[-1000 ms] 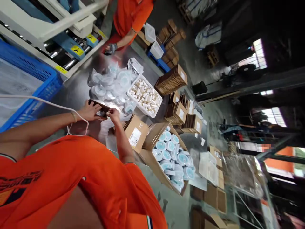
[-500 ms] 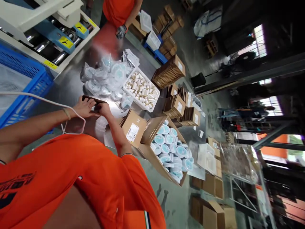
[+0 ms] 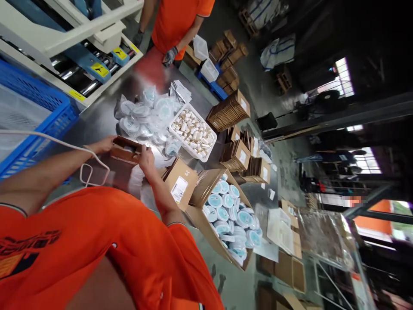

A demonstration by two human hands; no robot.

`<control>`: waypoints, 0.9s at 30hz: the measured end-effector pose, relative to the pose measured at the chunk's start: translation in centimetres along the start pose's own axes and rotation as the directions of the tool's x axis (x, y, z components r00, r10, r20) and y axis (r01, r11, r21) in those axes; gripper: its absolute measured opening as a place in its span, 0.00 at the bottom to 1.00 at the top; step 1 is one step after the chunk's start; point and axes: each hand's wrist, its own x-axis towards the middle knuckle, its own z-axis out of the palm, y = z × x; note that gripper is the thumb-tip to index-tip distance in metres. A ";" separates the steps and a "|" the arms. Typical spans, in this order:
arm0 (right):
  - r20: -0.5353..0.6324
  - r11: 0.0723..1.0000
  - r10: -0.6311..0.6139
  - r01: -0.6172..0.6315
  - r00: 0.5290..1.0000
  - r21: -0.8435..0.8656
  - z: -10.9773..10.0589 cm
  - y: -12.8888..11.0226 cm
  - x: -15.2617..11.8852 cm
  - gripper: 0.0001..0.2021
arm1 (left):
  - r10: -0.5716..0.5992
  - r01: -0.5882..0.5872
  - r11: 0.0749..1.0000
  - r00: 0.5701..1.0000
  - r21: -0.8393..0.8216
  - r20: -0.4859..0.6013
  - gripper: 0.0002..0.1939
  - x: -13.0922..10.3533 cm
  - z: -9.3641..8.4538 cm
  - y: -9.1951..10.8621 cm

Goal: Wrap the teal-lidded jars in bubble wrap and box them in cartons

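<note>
A small brown cardboard box (image 3: 122,156) is held between my two hands above the metal table, its upper side partly open with something pale just visible inside. My left hand (image 3: 105,144) grips the box's left end. At its right end my right hand (image 3: 147,160) is closed on the edge. Just beyond the box lies a heap of clear plastic bags (image 3: 142,114) holding round white items with pale blue labels. Beside the heap, a white basket (image 3: 209,150) holds many small white and gold pieces.
To the right stands a large open carton (image 3: 201,219) full of round blue-labelled items. Stacks of flat cardboard (image 3: 227,112) line the table's far side. A roller machine (image 3: 80,64) and blue crate (image 3: 61,112) are at left. A co-worker in orange (image 3: 177,26) stands opposite.
The box has tilted so its opening shows more. My hands have spread from its middle to its two ends. The co-worker has come further into view.
</note>
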 end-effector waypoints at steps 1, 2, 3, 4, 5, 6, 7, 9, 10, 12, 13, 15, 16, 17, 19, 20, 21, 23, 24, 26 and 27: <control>-0.042 0.997 0.060 -0.062 0.997 -0.040 -0.2 0.0 0.3 0.24 | -0.004 0.004 1.000 1.000 -0.010 0.018 0.63 0.1 -0.5 0.1; -0.048 0.994 0.075 -0.078 0.996 -0.070 -0.3 0.1 0.6 0.30 | -0.002 0.002 1.000 0.999 -0.004 0.032 0.59 0.0 -1.2 0.2; -0.017 0.995 0.049 -0.050 0.999 -0.089 -0.3 0.3 0.7 0.32 | 0.002 -0.003 1.000 0.999 0.020 0.038 0.54 -0.2 -1.9 0.3; 0.028 0.996 -0.003 0.005 1.000 -0.091 -0.2 0.5 0.7 0.32 | 0.009 -0.011 0.998 0.999 0.055 0.037 0.48 -0.6 -2.5 0.5; 0.077 0.995 -0.053 0.059 0.996 -0.081 0.1 0.7 0.6 0.30 | 0.016 -0.018 0.995 0.999 0.094 0.030 0.43 -1.0 -2.8 0.6; 0.117 0.993 -0.087 0.095 0.989 -0.067 0.4 1.0 0.3 0.29 | 0.019 -0.022 0.992 1.000 0.128 0.019 0.38 -1.5 -2.7 0.8; 0.141 0.992 -0.102 0.111 0.985 -0.058 0.9 1.2 0.0 0.30 | 0.018 -0.017 0.985 1.000 0.172 -0.007 0.35 -2.1 -2.3 1.0; 0.148 0.994 -0.084 0.094 0.985 -0.060 1.9 1.2 -0.8 0.38 | 0.012 0.011 0.951 0.997 0.310 -0.072 0.32 -3.2 -0.4 1.6; 0.145 0.995 -0.067 0.077 0.987 -0.065 2.4 1.0 -1.2 0.43 | 0.012 0.031 0.914 0.994 0.405 -0.105 0.32 -3.7 0.8 2.0; 0.146 0.996 -0.009 0.021 0.989 -0.081 3.5 0.2 -1.6 0.50 | 0.020 0.062 0.816 0.991 0.575 -0.135 0.33 -4.5 2.7 2.7; 0.148 0.996 0.022 -0.009 0.989 -0.090 3.9 -0.4 -1.7 0.52 | 0.022 0.062 0.779 0.992 0.624 -0.126 0.33 -4.9 3.2 2.9; 0.146 0.993 0.062 -0.047 0.987 -0.105 4.8 -1.8 -1.3 0.52 | 0.013 0.055 0.753 0.995 0.655 -0.099 0.35 -5.6 3.1 2.8; 0.143 0.993 0.056 -0.040 0.988 -0.107 5.1 -2.6 -0.7 0.51 | 0.010 0.056 0.744 0.996 0.666 -0.094 0.36 -6.1 2.5 2.4; 0.141 0.995 0.024 -0.009 0.990 -0.104 5.4 -3.4 0.0 0.50 | 0.001 0.068 0.730 0.995 0.680 -0.100 0.38 -6.6 1.7 1.8; 0.129 0.990 -0.101 0.112 0.987 -0.086 5.7 -5.2 2.2 0.48 | -0.025 0.135 0.697 0.986 0.705 -0.164 0.42 -7.8 -0.4 0.2; 0.122 0.980 -0.175 0.185 0.977 -0.076 5.7 -6.2 3.6 0.47 | -0.036 0.180 0.682 0.976 0.709 -0.214 0.43 -8.5 -1.5 -0.6; 0.118 0.964 -0.249 0.258 0.961 -0.069 5.6 -7.2 5.3 0.46 | -0.042 0.231 0.673 0.961 0.703 -0.275 0.43 -9.0 -2.7 -1.4; 0.119 0.924 -0.368 0.377 0.922 -0.068 4.8 -9.1 9.2 0.45 | -0.047 0.331 0.671 0.912 0.664 -0.407 0.42 -9.5 -4.8 -2.4; 0.127 0.904 -0.411 0.422 0.903 -0.073 4.1 -9.8 11.4 0.44 | -0.048 0.374 0.676 0.882 0.635 -0.468 0.41 -9.3 -5.8 -2.6; 0.151 0.866 -0.479 0.494 0.865 -0.084 2.5 -10.8 16.2 0.40 | -0.055 0.437 0.694 0.824 0.572 -0.563 0.42 -8.0 -7.4 -2.2; 0.160 0.850 -0.503 0.520 0.850 -0.088 1.6 -10.9 18.7 0.38 | -0.055 0.457 0.705 0.798 0.542 -0.600 0.43 -7.0 -8.1 -1.9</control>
